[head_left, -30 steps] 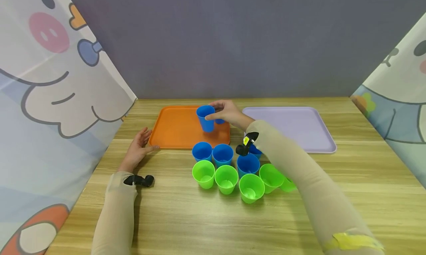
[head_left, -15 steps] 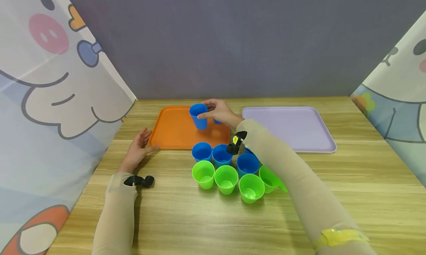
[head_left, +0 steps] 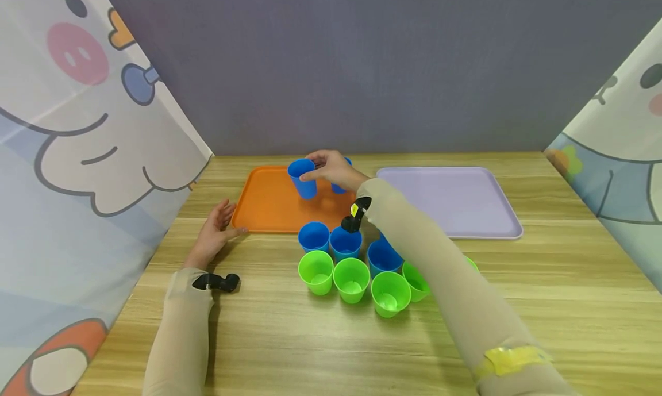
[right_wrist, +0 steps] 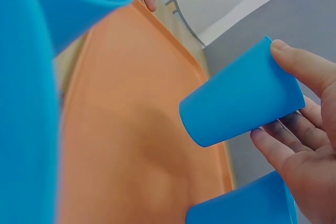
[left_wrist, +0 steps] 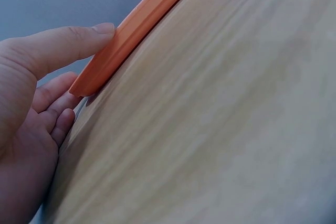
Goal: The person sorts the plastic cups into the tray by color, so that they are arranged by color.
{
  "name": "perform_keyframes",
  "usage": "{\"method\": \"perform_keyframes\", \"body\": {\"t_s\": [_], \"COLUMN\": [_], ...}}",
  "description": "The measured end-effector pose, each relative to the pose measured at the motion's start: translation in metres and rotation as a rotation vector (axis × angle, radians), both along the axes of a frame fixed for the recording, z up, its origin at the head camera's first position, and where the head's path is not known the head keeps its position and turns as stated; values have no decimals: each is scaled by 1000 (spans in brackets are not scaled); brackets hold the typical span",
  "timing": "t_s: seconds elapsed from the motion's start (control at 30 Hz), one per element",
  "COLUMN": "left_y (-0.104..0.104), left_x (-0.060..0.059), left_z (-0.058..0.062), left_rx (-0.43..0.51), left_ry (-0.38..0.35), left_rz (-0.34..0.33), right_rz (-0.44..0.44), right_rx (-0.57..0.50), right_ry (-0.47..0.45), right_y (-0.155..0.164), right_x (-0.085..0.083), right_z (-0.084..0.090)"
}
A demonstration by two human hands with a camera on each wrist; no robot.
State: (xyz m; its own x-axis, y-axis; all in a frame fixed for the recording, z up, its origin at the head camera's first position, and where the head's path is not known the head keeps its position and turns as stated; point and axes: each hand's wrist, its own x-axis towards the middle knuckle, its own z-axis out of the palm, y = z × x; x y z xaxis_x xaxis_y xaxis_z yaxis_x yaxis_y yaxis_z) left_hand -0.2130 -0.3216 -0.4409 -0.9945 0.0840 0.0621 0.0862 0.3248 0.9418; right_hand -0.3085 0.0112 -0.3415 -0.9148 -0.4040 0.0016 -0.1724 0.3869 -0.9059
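Observation:
My right hand [head_left: 333, 169] holds a blue cup [head_left: 303, 180] near its rim, thumb on one side and fingers on the other. The right wrist view shows this cup [right_wrist: 241, 95] tilted over the orange tray [head_left: 264, 206]. A second blue cup [head_left: 338, 188] stands on the tray's right part, partly hidden behind the hand. My left hand [head_left: 211, 232] lies at the tray's front left corner with loose fingers. In the left wrist view its thumb [left_wrist: 79, 43] touches the orange tray rim [left_wrist: 131, 30], and the other fingers rest beside the corner.
In front of the tray stand several blue cups [head_left: 314, 235], with several green cups [head_left: 316, 272] in a row nearer the person. My right forearm hides some of them. A lilac tray [head_left: 445, 198] lies at the back right, before a grey wall [head_left: 362, 68].
My right hand has moved left over the orange tray with the blue cup, uncovering more of the second blue cup behind it. The left hand has stayed in place.

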Motion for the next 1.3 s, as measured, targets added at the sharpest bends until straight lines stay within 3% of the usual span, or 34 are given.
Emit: {"method": "perform_keyframes", "body": {"t_s": [0.33,0.47,0.53,0.7,0.77,1.3], "left_y": [1,2,5,3,0,1], "left_x": [-2,0,5,4,0,0], "left_z": [-2,1,8,7,0,-1], "left_rx": [16,8,10,-4,-16,-8], "left_ry": [7,-1,-14,-13,-3,-12], "left_rz": [3,7,7,-3,-3,6], "right_rz": [43,49,52,66,74,140], "right_rx": [-19,8,29,86,111,217], "right_ry": [-1,14,17,26,32,-47], "right_y": [-6,-10,-12,-15,-16,-13], "right_x": [-3,-6,-7,-12,-13,-8], "right_z": [-1,-3,-6,-11,-11,-4]}}
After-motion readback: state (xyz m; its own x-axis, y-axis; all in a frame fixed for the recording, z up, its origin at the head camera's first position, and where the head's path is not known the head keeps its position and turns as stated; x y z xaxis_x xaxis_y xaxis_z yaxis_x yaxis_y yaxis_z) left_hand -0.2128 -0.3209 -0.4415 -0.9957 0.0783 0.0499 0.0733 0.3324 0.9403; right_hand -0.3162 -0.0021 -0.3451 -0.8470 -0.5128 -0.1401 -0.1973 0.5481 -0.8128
